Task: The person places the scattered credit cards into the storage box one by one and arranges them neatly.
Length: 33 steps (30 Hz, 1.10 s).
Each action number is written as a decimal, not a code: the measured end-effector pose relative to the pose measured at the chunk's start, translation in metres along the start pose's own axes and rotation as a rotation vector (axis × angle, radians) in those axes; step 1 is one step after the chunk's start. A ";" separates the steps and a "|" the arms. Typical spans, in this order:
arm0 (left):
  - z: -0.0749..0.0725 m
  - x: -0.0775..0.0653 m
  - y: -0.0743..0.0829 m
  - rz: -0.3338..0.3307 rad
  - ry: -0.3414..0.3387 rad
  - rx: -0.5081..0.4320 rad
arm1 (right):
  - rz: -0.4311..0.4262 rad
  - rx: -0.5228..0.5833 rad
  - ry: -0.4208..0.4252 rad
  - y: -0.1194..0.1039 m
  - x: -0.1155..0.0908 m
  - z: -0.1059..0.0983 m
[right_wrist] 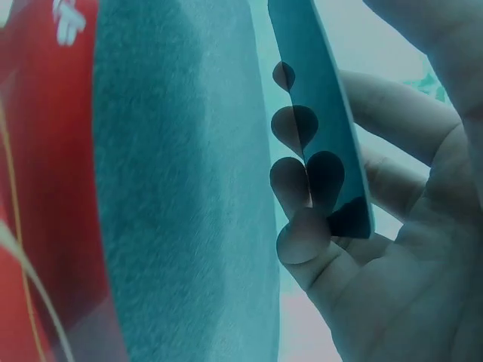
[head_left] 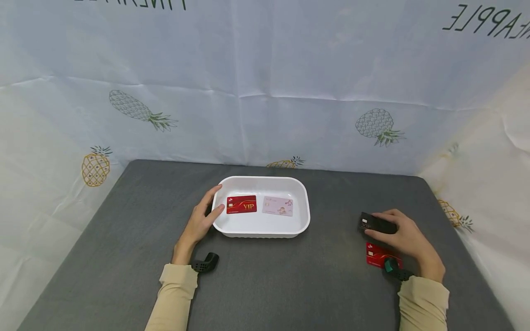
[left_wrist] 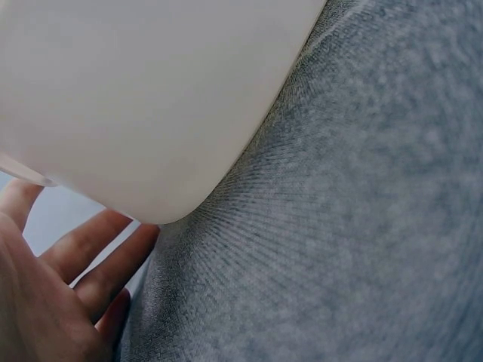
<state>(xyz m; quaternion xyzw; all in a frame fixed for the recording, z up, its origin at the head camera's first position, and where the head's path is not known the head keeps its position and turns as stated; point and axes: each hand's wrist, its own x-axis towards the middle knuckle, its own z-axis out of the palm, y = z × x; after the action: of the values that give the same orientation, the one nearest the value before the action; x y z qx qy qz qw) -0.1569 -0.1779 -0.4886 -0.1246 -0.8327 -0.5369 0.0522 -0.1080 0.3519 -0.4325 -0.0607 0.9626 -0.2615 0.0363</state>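
At the left, touching the left rim of a white, rounded-rectangular plastic tray [head_left: 260,225] with the left hand [head_left: 198,226], fingers nearly straight, thumb and forefinger spread wide. Inside, lying flat with a gap between: a red rectangular card with gold VIP lettering [head_left: 242,204], then a pale pink rectangular card [head_left: 278,206], both long axes left to right. Farther right, across dark grey tabletop [head_left: 269,285] and well apart from the tray: pinched between thumb and fingers of the right hand [head_left: 407,236], a black rectangular card [head_left: 374,224], long axis roughly left to right, left end showing past the fingertips, tray-side. Far from the left hand. Perhaps tilted, judging by the tinted right wrist view; hard to tell whether wholly off the tabletop. Between black card and tray floor: the raised right wall. Just nearer the person, partly hidden by a dark wristband [head_left: 398,270]: another red card [head_left: 377,253].
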 end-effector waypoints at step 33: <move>0.000 0.001 0.000 0.012 -0.003 -0.015 | -0.104 -0.017 0.052 -0.049 0.009 0.000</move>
<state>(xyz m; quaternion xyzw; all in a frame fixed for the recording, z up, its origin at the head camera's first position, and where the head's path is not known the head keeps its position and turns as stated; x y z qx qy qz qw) -0.1577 -0.1779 -0.4888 -0.1307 -0.8281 -0.5426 0.0534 -0.1124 0.3086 -0.4078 -0.1041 0.9610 -0.2563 -0.0030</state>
